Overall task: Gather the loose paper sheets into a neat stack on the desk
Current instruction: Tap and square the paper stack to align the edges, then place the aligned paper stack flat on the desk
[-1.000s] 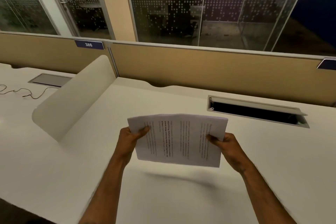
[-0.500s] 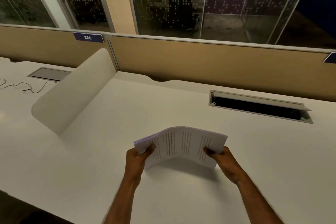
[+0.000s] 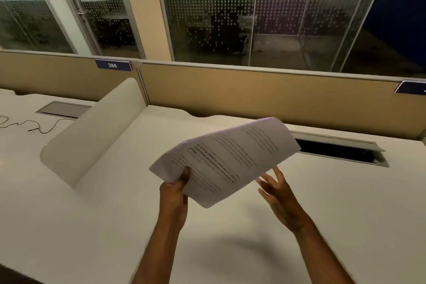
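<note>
A bundle of printed white paper sheets (image 3: 230,159) hangs tilted in the air above the white desk (image 3: 322,203), its far right corner raised. My left hand (image 3: 175,193) grips the bundle's near left corner, thumb on top. My right hand (image 3: 276,188) is just below and to the right of the sheets, fingers spread, not holding them. The sheets' underside is hidden.
A curved white divider (image 3: 92,131) stands on the desk at the left. An open cable slot (image 3: 338,152) lies behind the papers at the right. A tan partition (image 3: 265,97) with a "386" label (image 3: 113,65) runs along the back. A thin cable (image 3: 25,123) lies far left.
My right hand has let go of the sheets and opened. The bundle has risen and swung up to the right, held by my left hand alone.
</note>
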Demonstrator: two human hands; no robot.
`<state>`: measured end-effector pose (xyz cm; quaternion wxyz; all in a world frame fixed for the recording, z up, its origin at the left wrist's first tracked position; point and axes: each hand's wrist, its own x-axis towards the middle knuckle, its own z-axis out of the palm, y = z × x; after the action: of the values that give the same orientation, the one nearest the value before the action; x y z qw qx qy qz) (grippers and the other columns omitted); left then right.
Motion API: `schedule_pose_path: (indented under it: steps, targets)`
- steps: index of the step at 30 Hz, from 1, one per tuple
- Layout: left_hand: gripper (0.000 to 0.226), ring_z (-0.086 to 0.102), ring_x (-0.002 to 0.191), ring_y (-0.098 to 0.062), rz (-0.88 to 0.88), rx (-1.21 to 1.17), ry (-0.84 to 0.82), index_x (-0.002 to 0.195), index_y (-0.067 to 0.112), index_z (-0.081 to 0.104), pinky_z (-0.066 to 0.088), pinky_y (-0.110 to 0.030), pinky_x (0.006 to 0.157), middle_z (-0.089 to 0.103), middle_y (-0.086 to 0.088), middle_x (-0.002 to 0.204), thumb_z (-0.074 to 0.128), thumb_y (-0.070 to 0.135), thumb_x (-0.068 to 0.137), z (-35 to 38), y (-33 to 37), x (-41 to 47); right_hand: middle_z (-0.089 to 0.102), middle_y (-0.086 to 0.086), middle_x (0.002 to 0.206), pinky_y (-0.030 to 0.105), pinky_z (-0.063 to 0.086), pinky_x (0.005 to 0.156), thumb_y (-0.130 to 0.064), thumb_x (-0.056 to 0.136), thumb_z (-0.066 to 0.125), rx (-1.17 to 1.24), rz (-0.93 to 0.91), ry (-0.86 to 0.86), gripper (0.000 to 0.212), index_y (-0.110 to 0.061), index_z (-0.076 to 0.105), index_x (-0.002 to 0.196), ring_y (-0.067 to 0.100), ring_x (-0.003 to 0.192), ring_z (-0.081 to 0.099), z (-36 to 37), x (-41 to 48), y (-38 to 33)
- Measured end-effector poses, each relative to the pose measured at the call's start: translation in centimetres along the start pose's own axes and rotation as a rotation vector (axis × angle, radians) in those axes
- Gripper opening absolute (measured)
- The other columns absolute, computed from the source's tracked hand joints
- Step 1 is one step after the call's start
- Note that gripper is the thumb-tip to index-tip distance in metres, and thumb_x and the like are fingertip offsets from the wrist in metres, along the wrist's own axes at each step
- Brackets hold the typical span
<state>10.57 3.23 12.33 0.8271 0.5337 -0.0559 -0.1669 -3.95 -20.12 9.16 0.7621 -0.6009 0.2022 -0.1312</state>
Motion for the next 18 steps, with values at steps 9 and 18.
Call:
schedule_pose_path:
  steps: [9,18]
  targets:
    - [0.037,0.071,0.115,-0.025,-0.155,-0.432,0.058,0.136,0.018,0.059,0.061,-0.041,0.090,0.071,-0.011,0.131,0.059,0.017,0.098,4.4,-2.4,-2.4,0.076,0.001,0.117,0.033,0.061,0.081,-0.046,0.083,0.070,0.143,-0.159,0.136,0.029,-0.033,0.074,0.109,0.022,0.105,0.073,6.8,0.8,-3.7]
    - [0.061,0.076,0.101,-0.012,-0.107,0.318,-0.039,0.139,0.029,0.051,0.057,-0.033,0.083,0.080,0.009,0.110,0.065,0.048,0.084,-0.8,2.2,1.1,0.080,-0.001,0.102,0.028,0.062,0.066,-0.038,0.085,0.067,-0.011,-0.065,0.144,0.028,-0.023,0.070,0.109,0.021,0.090,0.078,2.1,1.2,-5.5]
